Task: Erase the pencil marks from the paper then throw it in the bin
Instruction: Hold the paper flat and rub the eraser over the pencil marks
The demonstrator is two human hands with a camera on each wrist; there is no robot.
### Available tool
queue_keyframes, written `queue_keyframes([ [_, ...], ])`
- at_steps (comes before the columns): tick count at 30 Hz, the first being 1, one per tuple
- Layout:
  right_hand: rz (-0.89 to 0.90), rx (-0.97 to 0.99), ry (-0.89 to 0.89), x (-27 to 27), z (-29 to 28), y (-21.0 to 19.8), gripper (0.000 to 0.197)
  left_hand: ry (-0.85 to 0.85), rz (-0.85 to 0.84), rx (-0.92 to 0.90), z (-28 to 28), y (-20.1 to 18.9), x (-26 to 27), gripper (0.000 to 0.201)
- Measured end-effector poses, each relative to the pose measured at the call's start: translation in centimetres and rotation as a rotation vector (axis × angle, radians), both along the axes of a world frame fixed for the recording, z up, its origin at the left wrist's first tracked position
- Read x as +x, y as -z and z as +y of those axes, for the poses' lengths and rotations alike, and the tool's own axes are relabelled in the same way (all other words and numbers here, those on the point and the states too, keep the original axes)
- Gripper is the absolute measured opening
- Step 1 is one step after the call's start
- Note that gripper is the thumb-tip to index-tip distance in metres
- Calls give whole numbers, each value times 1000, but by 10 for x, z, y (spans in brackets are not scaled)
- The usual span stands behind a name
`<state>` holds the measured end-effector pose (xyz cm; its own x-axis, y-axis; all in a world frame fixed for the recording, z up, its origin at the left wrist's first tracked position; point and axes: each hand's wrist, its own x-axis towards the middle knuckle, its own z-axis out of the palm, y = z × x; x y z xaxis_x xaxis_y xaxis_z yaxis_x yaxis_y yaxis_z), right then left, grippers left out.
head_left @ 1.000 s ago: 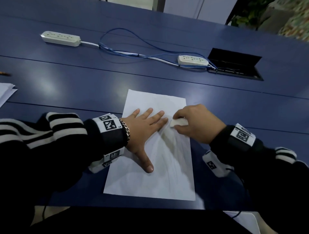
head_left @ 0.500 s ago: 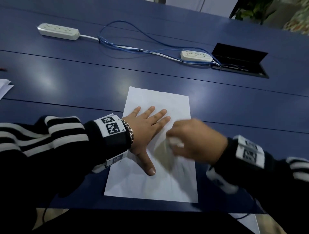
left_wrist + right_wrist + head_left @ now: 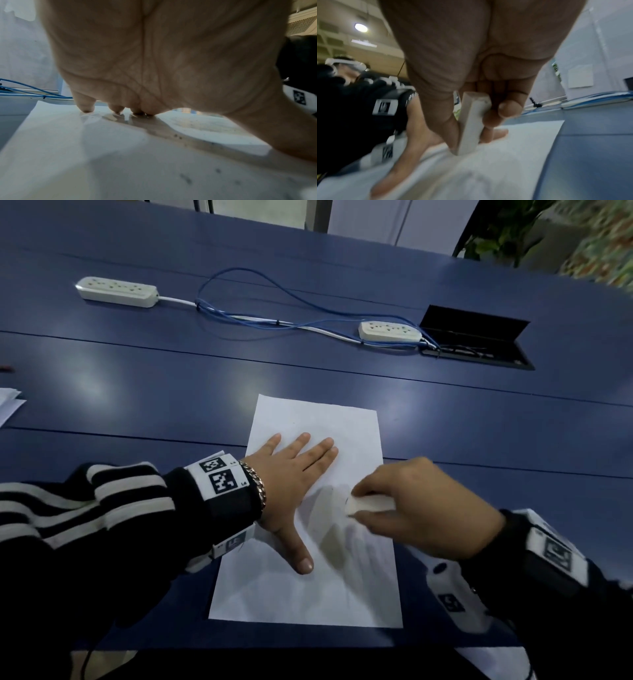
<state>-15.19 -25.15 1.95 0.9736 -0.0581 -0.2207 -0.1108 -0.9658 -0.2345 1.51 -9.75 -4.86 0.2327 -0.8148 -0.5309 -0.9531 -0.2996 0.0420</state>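
Note:
A white sheet of paper [image 3: 308,594] lies lengthwise on the blue table [image 3: 171,378], near its front edge. My left hand [image 3: 294,474] lies flat on the sheet's upper left part, fingers straight and spread, thumb pointing toward me. My right hand [image 3: 411,508] pinches a white eraser [image 3: 368,505] between thumb and fingers and presses its end on the paper's right middle. The right wrist view shows the eraser [image 3: 471,124] tip touching the paper [image 3: 505,162]. Under my left hand [image 3: 171,54], dark eraser crumbs lie on the paper [image 3: 85,155]. No bin is in view.
Two white power strips [image 3: 116,291] [image 3: 390,331] joined by blue cables [image 3: 274,320] lie across the table's far half. An open black cable hatch [image 3: 476,337] sits at the back right. More white sheets [image 3: 8,405] stick in from the left edge.
My right hand with the eraser moved down the sheet toward me, then shifted slightly right. My left hand stays flat on the paper. The head camera tilted a little.

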Motion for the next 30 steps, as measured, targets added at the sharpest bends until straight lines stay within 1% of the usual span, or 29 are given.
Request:
queue_keyframes([
  [2, -159, 89, 137, -14, -9, -9, 29, 2, 24, -14, 0, 0, 1, 176],
  [4, -247, 121, 245, -30, -14, -12, 24, 22, 26, -31, 3, 1, 4, 174],
  [7, -217, 106, 306, -52, -9, -6, 21, 50, -22, -58, 8, 0, 10, 170],
  [10, -187, 147, 325, -67, 2, 4, 21, 30, -68, -49, 13, -1, 18, 166],
  [15, -77, 166, 233, -74, 19, 28, 29, 84, -135, -46, 10, -9, 32, 159],
  [19, -56, 156, 167, -74, 29, 44, 34, 93, -215, -91, 12, -23, 37, 141],
  [22, -37, 145, 131, -70, 31, 44, 35, 43, -110, -71, 25, -24, 23, 127],
  [25, -17, 143, 81, -60, 25, 31, 35, 6, 28, -10, 41, -17, 9, 129],
  [27, -22, 137, 35, -44, 18, 22, 35, 11, 51, 6, 45, -12, 10, 130],
  [30, -17, 100, -71, -5, 3, 15, 34, -5, 56, -18, 39, -8, 18, 134],
])
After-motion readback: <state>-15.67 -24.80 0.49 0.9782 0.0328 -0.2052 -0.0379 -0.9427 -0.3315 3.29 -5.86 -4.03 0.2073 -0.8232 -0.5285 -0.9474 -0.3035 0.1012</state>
